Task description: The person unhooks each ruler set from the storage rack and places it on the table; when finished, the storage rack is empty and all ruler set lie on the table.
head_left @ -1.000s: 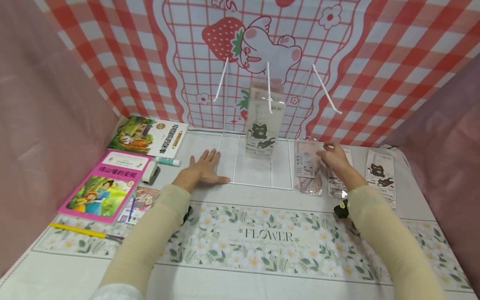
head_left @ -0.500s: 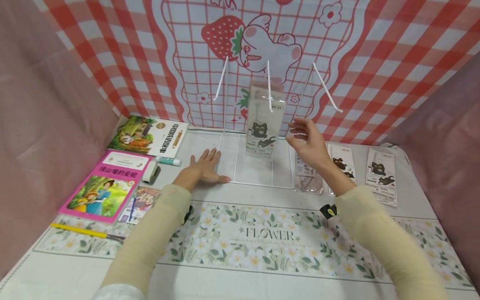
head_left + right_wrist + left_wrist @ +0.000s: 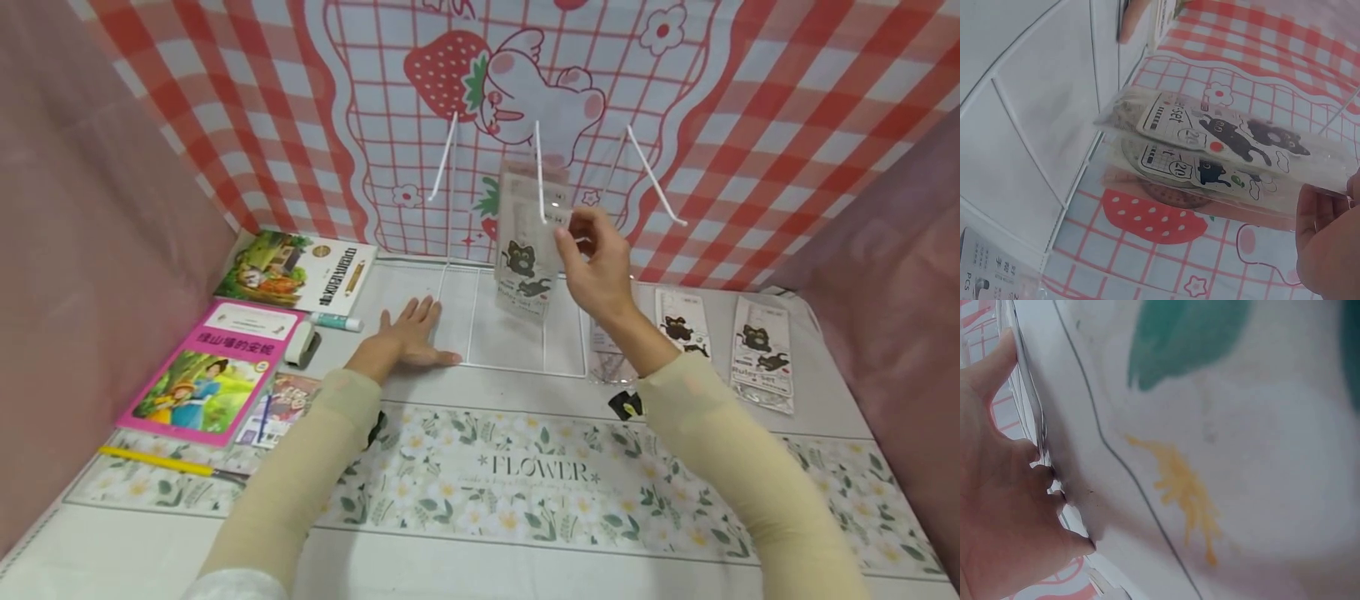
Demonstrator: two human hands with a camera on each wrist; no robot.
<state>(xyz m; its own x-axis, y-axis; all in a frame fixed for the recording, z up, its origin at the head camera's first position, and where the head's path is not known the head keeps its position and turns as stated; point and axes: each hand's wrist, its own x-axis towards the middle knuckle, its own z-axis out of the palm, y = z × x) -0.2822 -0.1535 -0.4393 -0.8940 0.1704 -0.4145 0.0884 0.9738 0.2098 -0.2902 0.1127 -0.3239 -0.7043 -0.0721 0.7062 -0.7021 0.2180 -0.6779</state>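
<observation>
Packaged ruler sets (image 3: 525,265) with black cat prints hang one behind another from the middle hook (image 3: 540,171) of a white wire rack (image 3: 517,369). My right hand (image 3: 603,267) pinches the front packet near its upper right edge. Seen from the right wrist, thumb and fingers meet at the top end of the packet (image 3: 1229,137), and a second packet (image 3: 1204,172) hangs behind it. Palm down, my left hand (image 3: 405,340) rests at the rack's left base, fingers spread and thumb on the base wire. In the left wrist view, the hand (image 3: 1010,487) lies against the table cloth.
To the right lie two cat ruler packets (image 3: 682,321) (image 3: 761,346) and a pink-labelled packet (image 3: 615,367), partly hidden by my arm. Books (image 3: 202,371), a glue stick (image 3: 336,322) and a yellow-handled brush (image 3: 157,461) lie left. Side hooks (image 3: 442,158) (image 3: 656,175) jut forward.
My right hand has left the packets on the table, moved up and left, and taken hold of the front hanging ruler set, which has shifted slightly. The left hand stays put.
</observation>
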